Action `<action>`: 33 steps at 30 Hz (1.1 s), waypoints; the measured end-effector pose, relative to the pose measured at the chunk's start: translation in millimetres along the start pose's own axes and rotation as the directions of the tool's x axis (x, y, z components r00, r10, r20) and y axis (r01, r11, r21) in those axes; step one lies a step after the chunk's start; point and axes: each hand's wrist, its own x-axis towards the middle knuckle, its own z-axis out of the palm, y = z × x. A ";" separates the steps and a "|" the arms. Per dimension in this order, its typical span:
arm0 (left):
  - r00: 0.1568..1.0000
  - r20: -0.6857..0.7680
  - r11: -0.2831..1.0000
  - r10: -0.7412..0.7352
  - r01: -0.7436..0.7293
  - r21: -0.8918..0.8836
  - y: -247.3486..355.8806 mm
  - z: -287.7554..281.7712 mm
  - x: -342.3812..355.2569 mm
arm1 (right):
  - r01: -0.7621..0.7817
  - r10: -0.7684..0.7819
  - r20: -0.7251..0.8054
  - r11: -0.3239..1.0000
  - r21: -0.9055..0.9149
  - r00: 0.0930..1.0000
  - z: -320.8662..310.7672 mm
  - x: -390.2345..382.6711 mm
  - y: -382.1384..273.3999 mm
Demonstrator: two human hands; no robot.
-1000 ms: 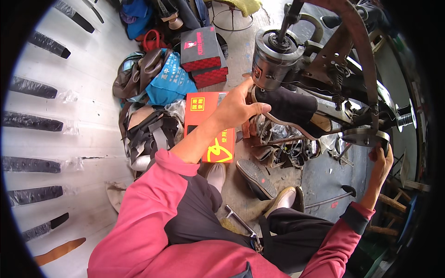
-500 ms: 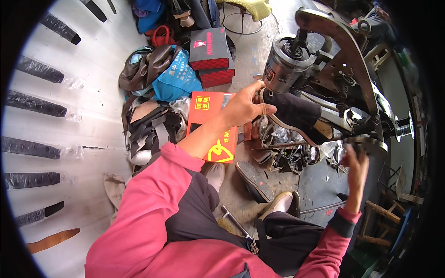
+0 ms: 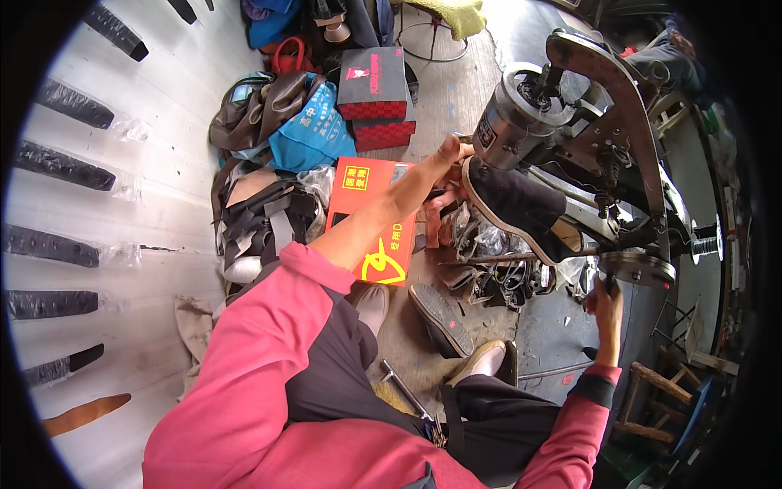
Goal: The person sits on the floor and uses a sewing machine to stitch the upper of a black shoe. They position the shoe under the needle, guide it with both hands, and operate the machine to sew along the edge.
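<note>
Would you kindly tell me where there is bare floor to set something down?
Bare wooden floor shows between the dark shoeboxes and the metal cylinder. A mostly bare grey patch lies left of the right hand, between the parts heap and the rod. It is crowded beneath the dark shoe and, with scraps, left of the orange box.

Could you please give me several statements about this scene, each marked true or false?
1. The right hand is at the metal wheel. True.
2. The left hand rests on the person's lap. False: it is up at one end of the black shoe.
3. The orange box lies right of the metal wheel. False: it lies to the left.
4. Both sleeves are pink. True.
</note>
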 end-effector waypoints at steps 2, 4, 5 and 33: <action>0.997 -0.054 0.999 -0.047 0.047 0.004 -1.2 -1.7 6.4 | -0.005 0.003 0.066 1.000 0.031 0.998 14.5 -8.3 -20.1; 0.989 -0.097 0.994 -0.111 0.111 -0.008 -1.0 -3.8 13.1 | -0.033 0.022 0.112 0.995 0.092 0.993 21.6 -16.8 -39.7; 0.982 -0.113 0.988 -0.151 0.151 0.000 -1.3 -4.5 15.1 | -0.039 0.026 0.114 0.992 0.116 0.993 24.4 -21.0 -48.0; 0.981 -0.111 0.849 0.162 -0.081 0.521 6.9 20.6 12.0 | 0.014 -0.023 0.118 0.996 0.083 0.993 16.7 -19.7 -41.7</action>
